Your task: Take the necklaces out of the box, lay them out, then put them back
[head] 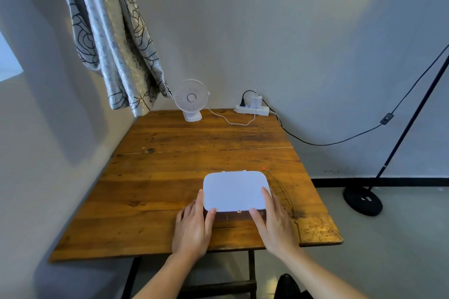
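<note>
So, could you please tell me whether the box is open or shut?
Shut, or nearly: the lid lies flat over the box, left hand and right hand at its front corners.

Your left hand [194,230] and right hand [275,226] reach forward, close together, palms down, fingers straight, thumbs angled inward.
</note>
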Demonstrator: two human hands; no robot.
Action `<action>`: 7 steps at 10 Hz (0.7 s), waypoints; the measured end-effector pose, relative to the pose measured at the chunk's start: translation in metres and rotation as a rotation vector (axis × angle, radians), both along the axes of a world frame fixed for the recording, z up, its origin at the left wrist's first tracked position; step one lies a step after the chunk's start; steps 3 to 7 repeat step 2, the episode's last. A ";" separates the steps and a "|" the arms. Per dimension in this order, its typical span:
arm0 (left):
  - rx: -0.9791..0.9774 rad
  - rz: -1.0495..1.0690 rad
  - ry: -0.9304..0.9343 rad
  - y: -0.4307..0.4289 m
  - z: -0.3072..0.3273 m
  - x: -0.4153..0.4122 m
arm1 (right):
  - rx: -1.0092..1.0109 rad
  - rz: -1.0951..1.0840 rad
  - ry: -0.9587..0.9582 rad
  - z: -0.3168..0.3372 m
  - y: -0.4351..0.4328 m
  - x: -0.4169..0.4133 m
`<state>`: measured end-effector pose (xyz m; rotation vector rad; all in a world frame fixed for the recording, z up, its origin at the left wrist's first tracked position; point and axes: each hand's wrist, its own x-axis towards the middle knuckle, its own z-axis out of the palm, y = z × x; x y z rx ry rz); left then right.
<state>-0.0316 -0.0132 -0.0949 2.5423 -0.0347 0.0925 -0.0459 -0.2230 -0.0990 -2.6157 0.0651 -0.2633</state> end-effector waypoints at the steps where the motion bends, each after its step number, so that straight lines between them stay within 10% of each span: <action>1: 0.028 0.017 -0.015 0.000 -0.006 0.002 | 0.034 0.032 0.044 0.004 -0.002 -0.001; 7: 0.023 0.024 -0.012 -0.001 -0.011 0.005 | 0.000 0.033 0.092 0.023 -0.009 0.004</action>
